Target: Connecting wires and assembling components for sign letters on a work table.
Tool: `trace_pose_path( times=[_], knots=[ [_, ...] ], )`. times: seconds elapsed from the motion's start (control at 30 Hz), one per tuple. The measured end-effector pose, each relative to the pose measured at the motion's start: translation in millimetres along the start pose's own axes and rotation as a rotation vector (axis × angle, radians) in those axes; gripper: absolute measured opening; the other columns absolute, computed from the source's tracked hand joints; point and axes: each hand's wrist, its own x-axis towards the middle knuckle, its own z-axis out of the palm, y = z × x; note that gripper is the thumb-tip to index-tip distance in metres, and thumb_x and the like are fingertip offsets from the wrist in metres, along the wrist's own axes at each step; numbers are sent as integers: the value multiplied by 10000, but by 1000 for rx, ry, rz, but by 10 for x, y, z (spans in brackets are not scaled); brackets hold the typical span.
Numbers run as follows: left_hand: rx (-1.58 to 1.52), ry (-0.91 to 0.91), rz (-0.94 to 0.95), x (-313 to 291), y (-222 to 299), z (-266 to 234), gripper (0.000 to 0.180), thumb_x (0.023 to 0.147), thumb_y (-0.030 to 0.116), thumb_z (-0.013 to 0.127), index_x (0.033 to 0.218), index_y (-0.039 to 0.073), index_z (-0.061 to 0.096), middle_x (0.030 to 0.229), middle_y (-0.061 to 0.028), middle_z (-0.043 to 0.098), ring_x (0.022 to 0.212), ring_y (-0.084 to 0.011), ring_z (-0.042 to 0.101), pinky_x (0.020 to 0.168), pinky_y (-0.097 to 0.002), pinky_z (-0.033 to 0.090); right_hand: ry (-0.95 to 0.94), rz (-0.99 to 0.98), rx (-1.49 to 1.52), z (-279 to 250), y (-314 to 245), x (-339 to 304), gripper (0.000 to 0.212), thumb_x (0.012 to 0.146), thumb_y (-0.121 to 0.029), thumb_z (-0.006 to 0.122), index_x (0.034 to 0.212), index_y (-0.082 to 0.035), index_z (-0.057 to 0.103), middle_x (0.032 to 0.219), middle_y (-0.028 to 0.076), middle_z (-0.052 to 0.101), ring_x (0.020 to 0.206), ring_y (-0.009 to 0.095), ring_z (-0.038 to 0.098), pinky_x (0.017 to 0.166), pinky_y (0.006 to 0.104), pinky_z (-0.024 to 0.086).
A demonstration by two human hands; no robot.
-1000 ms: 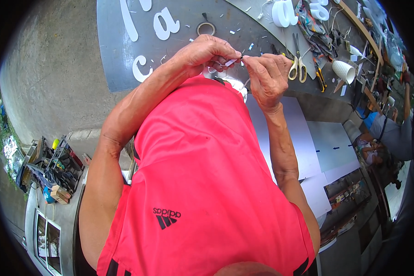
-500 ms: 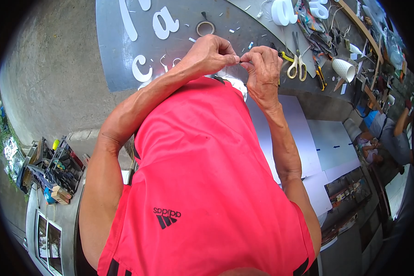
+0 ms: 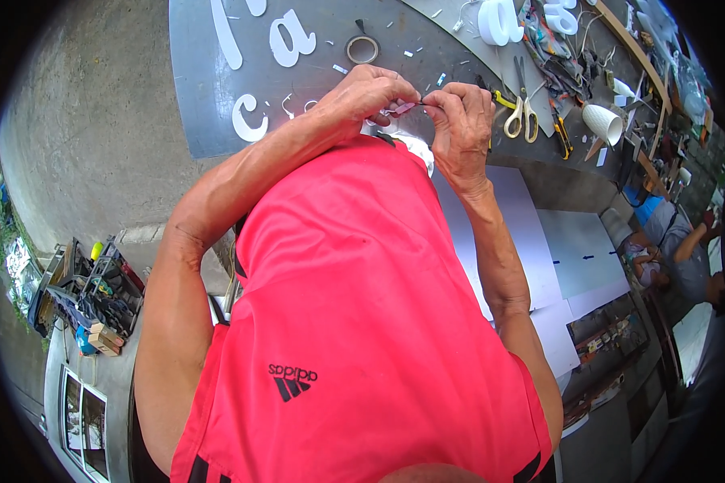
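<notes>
My left hand (image 3: 376,92) and my right hand (image 3: 463,125) meet fingertip to fingertip over the grey sheet (image 3: 217,101). Between them runs a thin dark strand (image 3: 422,103), perhaps a wire or a strip of tape, pinched from both sides. A small pinkish-white piece (image 3: 403,109) shows under the left fingers; its kind is unclear. Beyond the left hand lies a roll of tape (image 3: 362,51). White cut-out letters (image 3: 292,39) rest flat on the sheet. Scissors with cream handles (image 3: 521,117) are just right of my right hand.
A yellow-and-black cutter (image 3: 562,135), a white textured cup (image 3: 601,122) on its side and thick white cut-out letters (image 3: 499,22) lie to the right. Small white scraps are scattered about. Another person (image 3: 689,241) is at the far right. Pale panels (image 3: 511,233) stand below the right arm.
My left hand has turned and its fingers have loosened a little, so the pinkish piece now shows. The right hand has stayed nearly in place. The person at right has shifted.
</notes>
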Motion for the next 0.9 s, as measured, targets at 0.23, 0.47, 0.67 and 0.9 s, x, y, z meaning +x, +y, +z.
trace_pose_path(
  times=[0.23, 0.47, 0.67, 0.9],
  knots=[
    [282, 77, 226, -27, 18, 24, 218, 880, 222, 722, 901, 5, 732, 730, -21, 647, 601, -83, 535, 530, -262, 404, -116, 86, 92, 7, 99, 46, 156, 824, -61, 716, 963, -123, 681, 949, 35, 579, 949, 259, 557, 800, 401, 397],
    [323, 91, 269, 21, -56, -5, 248, 890, 249, 728, 904, 2, 739, 707, -17, 629, 595, -82, 521, 527, -263, 377, -171, 18, 26, 66, 171, 26, 153, 803, -46, 710, 930, -108, 653, 922, 44, 586, 915, 266, 566, 794, 412, 420],
    [266, -43, 333, -12, -19, -45, 355, 914, 363, 744, 899, 8, 743, 693, -8, 609, 614, -85, 520, 550, -258, 371, -204, 78, 146, -19, 196, 107, 113, 823, -36, 703, 915, -79, 654, 909, 60, 590, 902, 281, 570, 803, 416, 444],
    [321, -111, 220, 2, 16, -83, 373, 915, 401, 738, 902, 28, 751, 704, 1, 612, 630, -84, 511, 577, -264, 376, -332, 181, 341, -103, 271, 189, 66, 834, -60, 719, 875, -21, 685, 845, 87, 650, 829, 286, 604, 771, 410, 482]
  ],
)
